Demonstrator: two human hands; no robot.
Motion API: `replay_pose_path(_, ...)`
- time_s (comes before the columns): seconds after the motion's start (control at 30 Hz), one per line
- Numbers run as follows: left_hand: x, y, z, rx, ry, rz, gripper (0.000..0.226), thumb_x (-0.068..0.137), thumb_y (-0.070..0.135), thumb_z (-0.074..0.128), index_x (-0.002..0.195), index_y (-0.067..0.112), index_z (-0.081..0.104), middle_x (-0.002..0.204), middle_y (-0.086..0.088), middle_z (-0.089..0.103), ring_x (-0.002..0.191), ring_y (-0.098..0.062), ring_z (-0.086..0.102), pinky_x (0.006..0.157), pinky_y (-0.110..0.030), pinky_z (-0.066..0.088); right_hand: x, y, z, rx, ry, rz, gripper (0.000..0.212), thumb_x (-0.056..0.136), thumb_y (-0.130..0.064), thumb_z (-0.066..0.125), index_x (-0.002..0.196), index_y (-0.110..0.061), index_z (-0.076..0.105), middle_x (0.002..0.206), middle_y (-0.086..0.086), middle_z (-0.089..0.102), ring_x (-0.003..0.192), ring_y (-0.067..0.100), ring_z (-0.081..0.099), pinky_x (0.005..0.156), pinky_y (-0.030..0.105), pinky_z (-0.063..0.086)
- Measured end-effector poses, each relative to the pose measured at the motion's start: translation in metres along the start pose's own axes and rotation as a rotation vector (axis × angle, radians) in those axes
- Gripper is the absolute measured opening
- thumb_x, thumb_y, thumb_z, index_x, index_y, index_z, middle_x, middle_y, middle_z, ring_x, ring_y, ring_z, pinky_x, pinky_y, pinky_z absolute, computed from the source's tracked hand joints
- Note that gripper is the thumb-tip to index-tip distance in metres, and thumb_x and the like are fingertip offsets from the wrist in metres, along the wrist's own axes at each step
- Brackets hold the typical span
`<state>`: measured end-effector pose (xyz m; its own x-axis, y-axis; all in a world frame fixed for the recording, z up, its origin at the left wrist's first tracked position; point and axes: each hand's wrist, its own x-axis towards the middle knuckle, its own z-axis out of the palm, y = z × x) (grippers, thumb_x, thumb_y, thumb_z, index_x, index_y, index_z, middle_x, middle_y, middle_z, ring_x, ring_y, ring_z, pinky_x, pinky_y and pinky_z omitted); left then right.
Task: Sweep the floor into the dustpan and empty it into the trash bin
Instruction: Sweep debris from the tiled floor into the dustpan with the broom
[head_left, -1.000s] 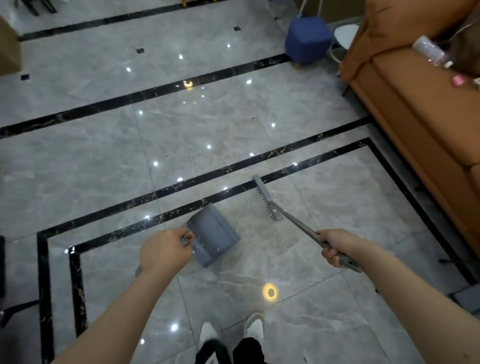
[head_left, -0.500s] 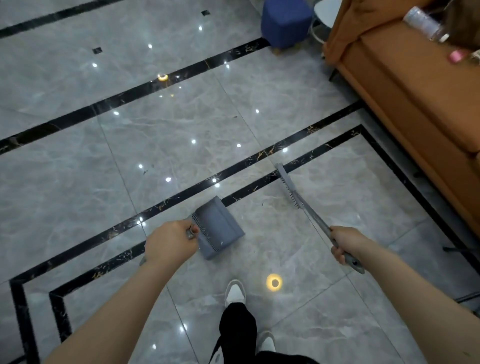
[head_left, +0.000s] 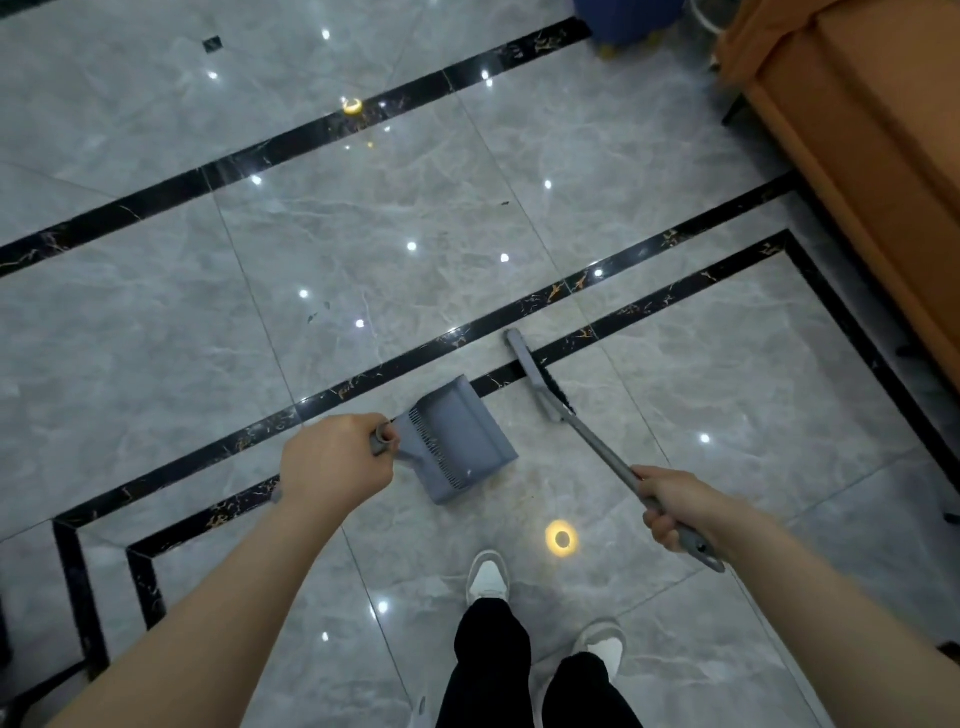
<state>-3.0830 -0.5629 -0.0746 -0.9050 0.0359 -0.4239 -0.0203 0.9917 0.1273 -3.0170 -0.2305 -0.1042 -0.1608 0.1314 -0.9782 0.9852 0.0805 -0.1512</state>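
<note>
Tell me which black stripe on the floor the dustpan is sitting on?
The dustpan covers the stripe nearest the person, the inner one bending toward the sofa. The other stripes lie farther away, uncovered.

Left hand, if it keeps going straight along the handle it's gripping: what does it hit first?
Probably the dustpan. The left hand grips its handle, pointing up and right, and the pan sits directly ahead. Past it lies the floor; depth is unclear from one view.

1. I see an orange sofa (head_left: 857, 156) along the far right.
2. A blue stool (head_left: 631, 21) sits just left of it, at the far edge.
3. My white shoes (head_left: 488, 577) and black trousers (head_left: 493, 670) show nearest.
</note>
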Motion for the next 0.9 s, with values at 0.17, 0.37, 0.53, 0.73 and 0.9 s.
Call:
replay_pose_path(0.17,0.001,0.000,-0.001,-0.016,0.000,-0.009,0.013,0.084,0.031,0.055,0.085,0.030,0.068,0.070,0.004,0.063,0.068,-0.021,0.060,0.053,-0.024,0.039,-0.013,-0.013,-0.019,0.065,-0.142,0.056,0.042,0.103,-0.017,0.032,0.144,-0.026,0.036,0.040,-0.002,0.033,0.025,0.004,0.025,0.026,0.010,0.023)
replay_pose_path(0.37,-0.001,0.002,-0.007,0.010,0.002,-0.003,0.012,0.084,0.030,0.056,0.090,0.034,0.065,0.070,0.008,0.055,0.064,-0.017,0.048,0.048,-0.023,0.029,-0.015,-0.031,-0.024,-0.127,0.037,-0.073,0.045,0.100,-0.013,0.030,0.142,-0.028,0.040,0.056,0.004,0.035,0.027,0.008,0.026,0.030,0.013,0.026)
replay_pose_path(0.53,0.000,0.000,-0.008,-0.017,0.008,0.001,0.015,0.082,0.027,0.056,0.089,0.034,0.066,0.071,0.010,0.054,0.065,-0.016,0.048,0.047,-0.022,0.027,0.001,-0.021,0.014,-0.129,-0.019,-0.054,0.047,0.101,-0.012,0.028,0.145,-0.025,0.034,0.057,0.003,0.033,0.027,0.007,0.026,0.029,0.014,0.026)
replay_pose_path(0.73,-0.002,-0.002,-0.006,-0.018,0.025,0.022,0.014,0.085,0.029,0.056,0.094,0.033,0.066,0.073,0.008,0.056,0.066,-0.015,0.048,0.056,-0.024,0.034,-0.006,-0.004,0.019,0.117,-0.270,0.093,0.040,0.102,-0.018,0.035,0.141,-0.028,0.039,0.042,-0.002,0.032,0.026,0.003,0.024,0.024,0.010,0.023)
replay_pose_path(0.9,-0.016,-0.010,-0.006,-0.059,-0.019,-0.009,0.015,0.083,0.024,0.055,0.090,0.031,0.067,0.072,0.008,0.058,0.065,-0.016,0.052,0.046,-0.021,0.030,-0.027,0.004,-0.012,0.245,-0.245,0.075,0.040,0.101,-0.017,0.035,0.139,-0.029,0.040,0.039,-0.002,0.032,0.023,0.003,0.024,0.022,0.008,0.021)
